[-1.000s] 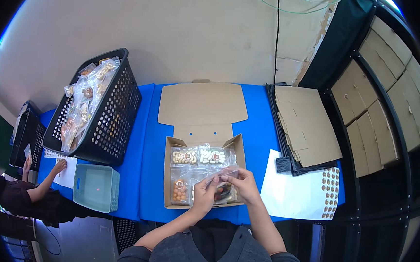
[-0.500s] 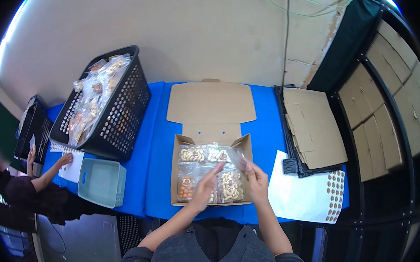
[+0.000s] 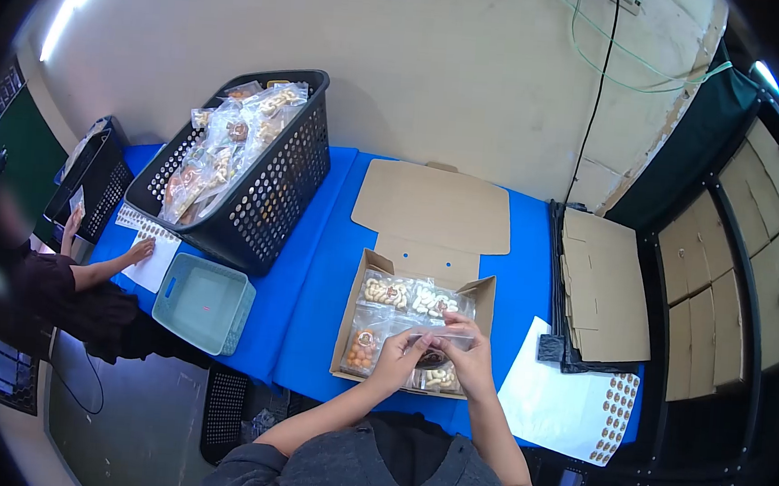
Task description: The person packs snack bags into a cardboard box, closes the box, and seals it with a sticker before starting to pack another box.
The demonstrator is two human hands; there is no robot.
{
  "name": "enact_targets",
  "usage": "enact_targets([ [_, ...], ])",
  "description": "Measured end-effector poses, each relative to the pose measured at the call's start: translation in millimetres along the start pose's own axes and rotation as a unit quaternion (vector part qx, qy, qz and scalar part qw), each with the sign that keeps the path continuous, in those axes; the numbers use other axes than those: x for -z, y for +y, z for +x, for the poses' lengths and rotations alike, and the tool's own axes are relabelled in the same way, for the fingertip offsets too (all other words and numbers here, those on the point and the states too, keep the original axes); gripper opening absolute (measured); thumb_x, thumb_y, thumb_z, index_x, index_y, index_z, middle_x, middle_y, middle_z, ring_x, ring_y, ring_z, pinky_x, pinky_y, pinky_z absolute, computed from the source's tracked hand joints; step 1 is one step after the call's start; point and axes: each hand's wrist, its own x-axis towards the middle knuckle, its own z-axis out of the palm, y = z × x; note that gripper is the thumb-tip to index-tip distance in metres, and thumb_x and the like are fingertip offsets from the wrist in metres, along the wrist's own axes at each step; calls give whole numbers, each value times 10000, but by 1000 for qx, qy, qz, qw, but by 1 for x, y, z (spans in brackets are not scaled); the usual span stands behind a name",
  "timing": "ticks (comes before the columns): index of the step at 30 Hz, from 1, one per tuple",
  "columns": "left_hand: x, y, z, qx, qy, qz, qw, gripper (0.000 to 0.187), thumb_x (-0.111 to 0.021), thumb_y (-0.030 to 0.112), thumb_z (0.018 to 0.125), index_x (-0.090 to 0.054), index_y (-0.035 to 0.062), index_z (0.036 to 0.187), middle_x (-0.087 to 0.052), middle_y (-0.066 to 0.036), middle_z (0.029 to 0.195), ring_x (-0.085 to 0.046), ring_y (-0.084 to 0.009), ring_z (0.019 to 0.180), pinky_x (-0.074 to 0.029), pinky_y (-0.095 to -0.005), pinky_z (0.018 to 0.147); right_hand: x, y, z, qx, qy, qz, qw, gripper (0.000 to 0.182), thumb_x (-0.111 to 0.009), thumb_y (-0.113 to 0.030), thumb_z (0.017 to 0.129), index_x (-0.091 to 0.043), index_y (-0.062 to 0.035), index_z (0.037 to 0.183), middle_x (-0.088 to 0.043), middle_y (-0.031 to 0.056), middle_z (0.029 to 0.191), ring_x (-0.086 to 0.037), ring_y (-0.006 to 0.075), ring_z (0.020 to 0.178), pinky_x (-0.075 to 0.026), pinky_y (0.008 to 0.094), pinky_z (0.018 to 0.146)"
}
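Note:
An open cardboard box [image 3: 486,297] lies before me with clear plastic bags of snacks inside. A cashew bag [image 3: 386,291] is at its back left and a bag of pale nuts [image 3: 431,298] at the back right. Orange round snacks fill the bag [image 3: 362,348] at the front left. Over the box's front half, my left hand [image 3: 395,361] and my right hand [image 3: 469,364] pinch the top edge of a clear plastic bag [image 3: 448,336]. Something dark shows below that edge, between my hands. Under my hands, another nut bag [image 3: 439,380] is partly covered.
Left stands a black basket [image 3: 275,203] heaped with snack bags, with a grey-green bin [image 3: 238,314] in front. Flat cardboard [image 3: 610,286] is stacked at right, beside a sticker sheet [image 3: 541,394]. A co-worker [image 3: 39,282] handles stickers at far left.
My hands have come together; both now grip the plastic bag that was at my right hand. The camera view has turned, moving the scene rightward.

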Motion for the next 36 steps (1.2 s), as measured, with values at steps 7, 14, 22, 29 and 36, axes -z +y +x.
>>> enact_targets([
  [7,-1,11,-1,-34,-12,-8,999,455,-359,335,1035,-592,-46,1124,-669,-108,1004,-622,-163,947,-457,-294,896,13,8,-11,-125,-42,163,978,242,-664,-158,889,-676,-27,1092,-582,79,1163,-524,168,1137,-432,309,949],
  [14,16,-16,15,15,83,-174,981,484,-299,359,1036,-550,-28,1184,-659,-153,1028,-623,-215,956,-474,-352,886,21,24,-33,-147,-89,98,980,282,-624,-177,924,-623,12,1132,-619,66,1051,-579,125,947,-452,264,836],
  [22,8,-119,18,-57,92,220,969,471,-565,84,877,-428,36,1324,-538,-197,1190,-574,-248,1027,-467,-349,878,55,37,-24,-81,183,92,976,223,-589,-107,935,-592,63,1079,-667,102,903,-652,138,801,-516,253,728],
  [29,-40,-119,12,54,-106,321,939,385,-525,39,835,-486,-14,1214,-595,-228,1059,-564,-369,1049,-441,-422,907,68,64,-36,-26,226,-54,972,230,-602,-105,927,-585,67,1080,-683,111,885,-657,149,803,-513,251,725],
  [36,-30,-138,23,-141,-300,563,758,417,-478,234,896,-529,-29,1215,-561,-248,1172,-377,-404,1293,-188,-595,1099,75,68,-42,-95,235,49,966,228,-599,-94,927,-585,68,1087,-678,128,893,-659,148,802,-513,250,719],
])
